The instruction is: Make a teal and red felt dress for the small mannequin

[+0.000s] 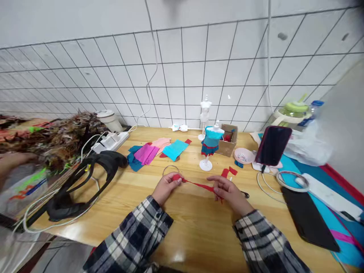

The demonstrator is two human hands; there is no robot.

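Note:
A narrow red fabric strip [198,184] is stretched between my two hands above the wooden table [199,227]. My left hand [165,187] pinches its left end, fingers closed. My right hand [227,190] grips the right end, fingers curled. Just behind stands a small white mannequin [209,146] dressed in teal and red cloth. A bare white mannequin [204,113] stands farther back. Small red scraps [229,171] lie near my right hand. A thin wire ring [170,168] lies beyond my left hand.
Pink, magenta and teal fabric pieces [155,151] lie at the back. A cardboard box [229,139], pink dish [243,155] and propped phone [273,146] stand right. A black tablet [308,218] and power strip [330,197] are far right. Black straps [82,182], cables and feathers [57,138] crowd the left.

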